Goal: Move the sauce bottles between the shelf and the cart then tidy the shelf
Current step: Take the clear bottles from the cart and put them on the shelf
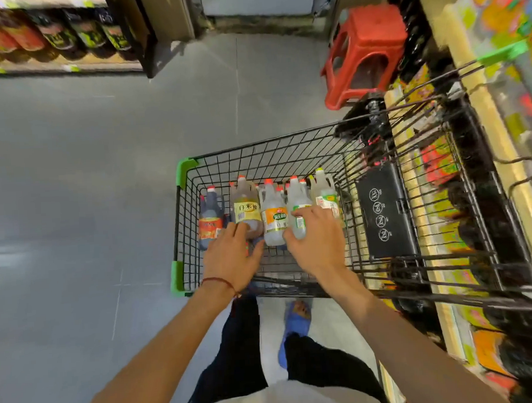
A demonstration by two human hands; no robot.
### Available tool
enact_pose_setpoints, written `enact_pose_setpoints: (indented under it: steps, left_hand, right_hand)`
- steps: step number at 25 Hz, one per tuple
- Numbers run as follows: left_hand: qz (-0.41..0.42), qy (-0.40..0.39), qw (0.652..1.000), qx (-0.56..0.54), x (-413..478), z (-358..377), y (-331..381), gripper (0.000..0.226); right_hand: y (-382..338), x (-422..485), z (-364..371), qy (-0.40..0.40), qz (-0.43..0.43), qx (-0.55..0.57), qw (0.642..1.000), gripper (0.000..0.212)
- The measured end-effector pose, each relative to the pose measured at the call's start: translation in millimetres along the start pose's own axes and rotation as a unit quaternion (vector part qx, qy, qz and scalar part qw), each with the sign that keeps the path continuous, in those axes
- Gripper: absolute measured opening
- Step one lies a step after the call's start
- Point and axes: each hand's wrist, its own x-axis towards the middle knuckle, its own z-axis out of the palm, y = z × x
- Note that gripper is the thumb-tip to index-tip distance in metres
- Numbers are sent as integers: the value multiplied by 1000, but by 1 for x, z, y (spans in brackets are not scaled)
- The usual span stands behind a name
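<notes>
Head view: right hand point(315, 241) grips bottle point(297, 195) in cart point(256, 144), red stool point(365, 50) beyond.

Cart point(256, 159): black wire with green corner guards, stood on the floor just beside the right shelf.
Cart load: at least five handled bottles are set side by side: dark sauce bottle point(210, 216), yellow-labelled amber bottle point(245, 208), orange-labelled clear bottle point(274, 216), green-labelled clear bottle point(298, 197), pale bottle point(323, 189).
Floor point(90, 178): grey tiles, on which a red stool point(370, 41) is also stood.
Right shelf point(500, 148): packed with blurred, colourful goods.
Far shelf point(54, 69): lined with dark bottles.
</notes>
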Motion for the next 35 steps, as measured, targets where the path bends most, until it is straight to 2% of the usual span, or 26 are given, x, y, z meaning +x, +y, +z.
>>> enact_pose_setpoints:
  steps: [4,7,10,14,17,22,25,29,35]
  left_hand:
    - [-46,-69,996,-28,54,18,-46,36]
    - [-47,-119,991,-33,87,39,-72,39]
    - [-122,-158,978,-66,122,69,-86,50]
    - [-245,-151,937,-199,159,124,-92,91]
    - [-307,-159,912,-221,184,147,-84,113]
    - [-364,-194,883,-223,207,162,-91,95]
    - [-386,-201,868,-239,195,160,-106,64]
    - [-360,-117,888,-259,173,149,-122,91]
    - [-317,-88,914,-237,154,144,-123,79]
  right_hand:
    - [-3,35,45,-15,73,28,997,39]
    - [3,52,89,-21,96,29,995,37]
    - [16,69,123,-74,151,36,985,36]
    - [41,81,163,-91,183,43,978,43]
    - [59,81,192,-97,209,49,972,57]
    - [65,77,216,-74,256,92,960,83]
    - [63,78,221,-82,265,71,958,95]
    - [61,90,220,-104,292,66,949,94]
    - [55,91,229,-95,327,129,931,91]
